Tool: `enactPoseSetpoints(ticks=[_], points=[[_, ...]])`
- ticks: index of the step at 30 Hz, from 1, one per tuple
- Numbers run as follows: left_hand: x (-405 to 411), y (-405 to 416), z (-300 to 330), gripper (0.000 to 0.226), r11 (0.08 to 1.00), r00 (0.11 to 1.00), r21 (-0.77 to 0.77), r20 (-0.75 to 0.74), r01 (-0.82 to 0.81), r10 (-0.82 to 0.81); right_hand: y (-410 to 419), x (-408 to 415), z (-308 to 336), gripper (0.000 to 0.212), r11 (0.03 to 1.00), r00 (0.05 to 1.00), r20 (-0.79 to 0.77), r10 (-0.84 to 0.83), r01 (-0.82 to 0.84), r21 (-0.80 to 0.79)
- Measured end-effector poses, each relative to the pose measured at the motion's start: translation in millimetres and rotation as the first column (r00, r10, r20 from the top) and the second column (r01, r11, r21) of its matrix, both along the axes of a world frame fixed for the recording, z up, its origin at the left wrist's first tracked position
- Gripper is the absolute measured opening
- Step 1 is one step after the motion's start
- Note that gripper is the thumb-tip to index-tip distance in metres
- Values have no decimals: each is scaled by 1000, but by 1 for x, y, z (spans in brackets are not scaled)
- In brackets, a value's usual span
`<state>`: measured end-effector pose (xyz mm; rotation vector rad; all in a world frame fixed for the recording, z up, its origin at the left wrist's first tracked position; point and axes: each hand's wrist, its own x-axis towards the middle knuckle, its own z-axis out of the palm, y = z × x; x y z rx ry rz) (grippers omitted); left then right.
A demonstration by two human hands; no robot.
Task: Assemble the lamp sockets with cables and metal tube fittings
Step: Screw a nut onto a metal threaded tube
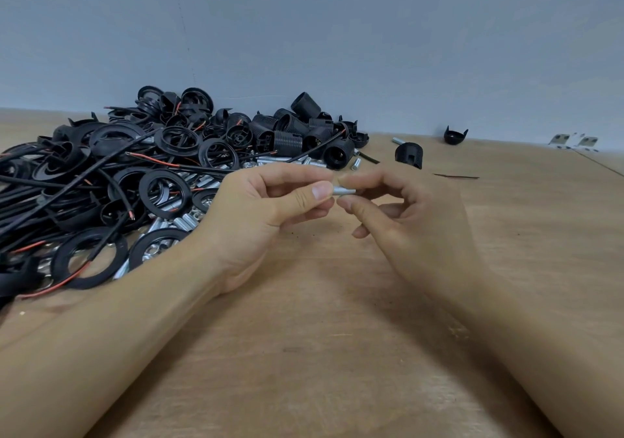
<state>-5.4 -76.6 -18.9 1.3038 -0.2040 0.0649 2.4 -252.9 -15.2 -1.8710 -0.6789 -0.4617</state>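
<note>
- Left of the metal tube (pixel 344 191), a heap of black rings, sockets and cables (pixel 162 167) covers the wooden table (pixel 320 353).
- The left hand (pixel 266 208) pinches the tube's left end between thumb and forefinger.
- The tube is held level above the table (only its middle shows).
- The right hand (pixel 405 208) pinches its right end with curled fingers.
- Beyond and right of the tube, a lone socket (pixel 409 154) stands.

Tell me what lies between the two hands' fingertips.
In the head view, a short metal tube spans the gap, pinched by the left hand and the right hand.
</note>
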Motion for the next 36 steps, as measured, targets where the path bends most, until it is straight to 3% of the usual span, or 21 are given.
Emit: enactPoseSetpoints(ticks=[6, 9, 11, 16, 23, 29, 36], points=[[-1, 0, 0, 28, 999, 1000, 31, 3, -17, 17, -1, 4, -2, 12, 997, 992, -119, 34, -26, 69], [-3, -1, 1, 26, 988, 996, 147, 79, -47, 36, -1, 3, -2, 12, 997, 992, -125, 24, -15, 72], [-3, -1, 1, 23, 982, 995, 176, 92, -66, 50, 0, 2, -2, 12, 998, 995, -102, 16, -9, 68], [-2, -1, 0, 23, 999, 1000, 50, 13, -8, 8, 3, -3, 1, 16, 999, 998, 55, -36, 37, -11], [-1, 0, -3, 22, 996, 995, 83, 87, -44, 37, -1, 0, 0, 12, 1000, 1000, -1, -8, 8, -22], [-1, 1, -3, 30, 994, 998, 112, 56, -18, 12, -3, 2, -1, 9, 989, 980, 198, -31, 59, -138], [-1, 3, -2, 28, 995, 994, 91, 108, -39, 29, -1, 1, 0, 9, 999, 995, -97, 23, -26, -26]])
